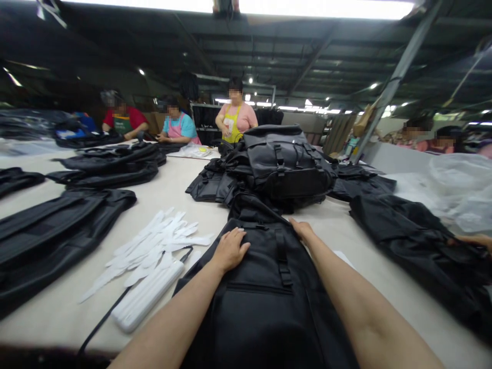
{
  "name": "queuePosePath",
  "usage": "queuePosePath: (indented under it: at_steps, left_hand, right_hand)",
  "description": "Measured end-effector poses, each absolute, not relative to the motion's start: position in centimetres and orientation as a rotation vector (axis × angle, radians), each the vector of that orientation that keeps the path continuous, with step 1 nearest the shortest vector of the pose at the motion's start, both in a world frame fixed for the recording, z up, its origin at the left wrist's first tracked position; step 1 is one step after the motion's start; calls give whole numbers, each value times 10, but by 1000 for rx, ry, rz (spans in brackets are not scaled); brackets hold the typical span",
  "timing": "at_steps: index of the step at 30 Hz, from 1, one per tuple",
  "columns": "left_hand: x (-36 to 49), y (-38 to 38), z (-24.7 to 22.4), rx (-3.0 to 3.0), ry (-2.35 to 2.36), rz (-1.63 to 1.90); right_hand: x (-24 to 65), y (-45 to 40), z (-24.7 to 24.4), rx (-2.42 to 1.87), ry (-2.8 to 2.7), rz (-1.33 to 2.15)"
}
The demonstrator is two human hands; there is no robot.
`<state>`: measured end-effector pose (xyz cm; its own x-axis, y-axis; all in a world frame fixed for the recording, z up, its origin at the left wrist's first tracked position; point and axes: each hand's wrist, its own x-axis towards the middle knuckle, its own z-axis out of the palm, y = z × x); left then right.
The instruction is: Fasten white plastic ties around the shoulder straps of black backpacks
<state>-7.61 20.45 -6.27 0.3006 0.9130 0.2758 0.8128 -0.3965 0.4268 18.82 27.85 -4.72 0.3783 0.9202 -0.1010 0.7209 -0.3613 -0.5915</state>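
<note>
A black backpack point(255, 318) lies flat on the table in front of me, with a strap and buckle point(283, 259) on its upper panel. Across its upper left part rests my left hand point(231, 248), palm down, fingers laid on the fabric and thumb apart. My right hand point(303, 230) grips the upper right edge of the same bag; some of its fingers are hidden at the edge. Just beyond both hands is a pile of black backpacks point(288, 161), which meets the top of the one I touch.
White strips point(165, 241) lie left of the bag beside a white power bank-like block point(148, 297) with a black cable. More black bags point(57, 241) lie at left and right point(418, 246). Another person's hand point(474, 241) touches the right one. Co-workers point(236, 115) are across the table.
</note>
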Motion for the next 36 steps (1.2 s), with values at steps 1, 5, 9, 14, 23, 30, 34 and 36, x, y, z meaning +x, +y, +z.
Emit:
queuePosePath:
  at_steps: [1,5,9,14,23,30,34,36]
  left_hand:
    - [-78,205,-65,2329,1561,750]
    - [-83,208,-67,2234,1500,839]
    - [-85,210,-69,2094,1410,946]
    - [-90,214,-71,1808,1285,1080]
    - [-102,219,-55,1180,1152,1304]
    - [-136,181,-27,1000,1318,1277]
    - [-140,151,-20,1311,1658,1034]
    - [-134,140,-19,1638,1865,755]
  right_hand:
    - [186,280,-47,-2162,-1372,656]
    - [184,279,-47,-2038,-1237,937]
    - [194,273,-34,-1883,-1207,1062]
    - [194,256,2,-1604,-1283,1022]
    - [189,226,5,-1385,-1975,474]
    - [191,229,-11,-1740,-2200,152]
    - [170,236,-6,-1827,-2221,16]
    - [156,241,-5,-1824,-2247,-95]
